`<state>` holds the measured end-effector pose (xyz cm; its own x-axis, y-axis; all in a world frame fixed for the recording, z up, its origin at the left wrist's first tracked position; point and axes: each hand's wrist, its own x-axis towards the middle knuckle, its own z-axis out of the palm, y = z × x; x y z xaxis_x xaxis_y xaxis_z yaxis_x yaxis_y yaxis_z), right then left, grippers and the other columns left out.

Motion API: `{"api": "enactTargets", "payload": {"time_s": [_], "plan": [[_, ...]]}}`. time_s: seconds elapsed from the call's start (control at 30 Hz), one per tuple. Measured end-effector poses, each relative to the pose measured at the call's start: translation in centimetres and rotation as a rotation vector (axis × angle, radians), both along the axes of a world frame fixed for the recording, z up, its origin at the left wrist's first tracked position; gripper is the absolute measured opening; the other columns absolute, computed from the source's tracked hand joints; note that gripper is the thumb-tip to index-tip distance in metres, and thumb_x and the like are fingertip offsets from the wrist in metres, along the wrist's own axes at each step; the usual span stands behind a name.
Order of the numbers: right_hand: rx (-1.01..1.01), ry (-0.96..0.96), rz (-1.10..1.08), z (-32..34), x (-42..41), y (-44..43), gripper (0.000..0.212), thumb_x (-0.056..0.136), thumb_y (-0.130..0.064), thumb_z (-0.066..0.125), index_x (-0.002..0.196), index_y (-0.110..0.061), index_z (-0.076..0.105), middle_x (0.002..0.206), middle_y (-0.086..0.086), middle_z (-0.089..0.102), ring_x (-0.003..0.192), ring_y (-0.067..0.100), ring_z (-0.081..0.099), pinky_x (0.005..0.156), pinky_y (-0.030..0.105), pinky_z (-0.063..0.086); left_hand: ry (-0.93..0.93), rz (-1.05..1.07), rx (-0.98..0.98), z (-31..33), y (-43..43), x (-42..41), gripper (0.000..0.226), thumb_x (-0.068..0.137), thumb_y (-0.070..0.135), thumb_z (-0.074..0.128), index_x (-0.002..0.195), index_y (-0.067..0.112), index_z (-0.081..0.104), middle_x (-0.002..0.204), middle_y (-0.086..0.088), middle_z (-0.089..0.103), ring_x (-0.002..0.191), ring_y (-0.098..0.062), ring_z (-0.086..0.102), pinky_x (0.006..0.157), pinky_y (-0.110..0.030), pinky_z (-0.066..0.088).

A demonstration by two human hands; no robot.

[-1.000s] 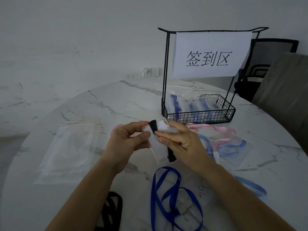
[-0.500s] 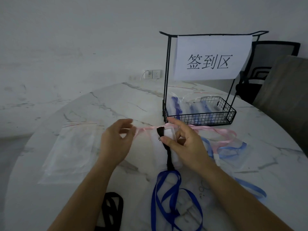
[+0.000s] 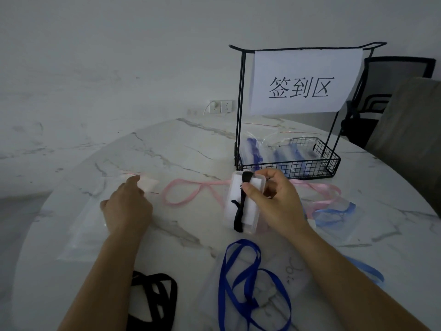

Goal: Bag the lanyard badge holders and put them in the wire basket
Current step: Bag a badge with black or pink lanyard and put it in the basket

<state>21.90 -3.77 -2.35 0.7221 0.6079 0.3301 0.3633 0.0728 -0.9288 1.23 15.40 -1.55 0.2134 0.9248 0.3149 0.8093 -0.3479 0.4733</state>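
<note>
At the near edge of the marble table (image 3: 181, 149) lie a black lanyard (image 3: 155, 299) and, to its right, a blue lanyard (image 3: 241, 278) looped over a clear sleeve. A pale blue strap (image 3: 367, 273) trails off beside the right forearm.

Further in, the left hand (image 3: 126, 209) rests on a stack of clear bags (image 3: 83, 223). Its fingers are stretched forward and loose, with the tips on the top bag near the red seal line, and they grip nothing that can be seen.

The right hand (image 3: 274, 201) holds the holder (image 3: 249, 211) just above the table in front of the basket. Thumb and fingers pinch its upper end, and the thumb presses the black strap (image 3: 239, 211) that runs down the holder's face.

A pink lanyard (image 3: 188, 189) lies looped on the table between the two hands and runs on behind the right hand. To the right of that hand sits a bagged lanyard (image 3: 334, 216) in light blue.

Beyond stands the wire basket (image 3: 298, 168), which holds several bagged blue lanyards. A paper sign (image 3: 300, 84) with printed characters hangs from its tall frame.

Behind are a black chair (image 3: 393, 91) and a wall socket (image 3: 220, 106) with a plug in it.
</note>
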Motion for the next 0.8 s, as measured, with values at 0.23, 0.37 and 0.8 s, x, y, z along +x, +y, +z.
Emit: {"api": "enactTargets", "payload": {"time_s": [0.23,0.37,0.8], "plan": [[0.091,0.429,-0.016,0.7,0.7,0.0,0.026,0.086,-0.029,0.076,0.109,-0.030,0.065,0.096,-0.006,0.075,0.085,0.009,0.073,0.068,0.029,0.060,-0.381,-0.401,0.232,0.8,-2.1,1.9,0.023,0.084,-0.003,0.066,0.089,0.017,0.076,0.097,0.002,0.065,0.085,-0.013,0.062,0.072,-0.014,0.039],[0.080,0.571,0.003,1.1,1.1,-0.3,0.007,0.089,-0.027,0.073,0.095,-0.024,0.075,0.086,-0.005,0.078,0.084,0.012,0.072,0.062,0.023,0.057,-0.164,-0.564,0.211,0.1,-2.4,2.4,0.029,0.074,-0.014,0.067,0.072,0.014,0.074,0.088,-0.002,0.071,0.088,-0.022,0.066,0.082,-0.026,0.047],[0.135,0.703,-0.061,1.9,1.2,-0.5,0.004,0.086,-0.025,0.072,0.087,-0.021,0.072,0.081,0.001,0.076,0.076,0.012,0.071,0.064,0.028,0.060,0.187,-0.616,-0.002,-0.7,-3.3,2.8,0.017,0.082,0.044,0.070,0.093,0.032,0.068,0.108,0.014,0.057,0.101,-0.009,0.050,0.081,-0.025,0.039]]}}
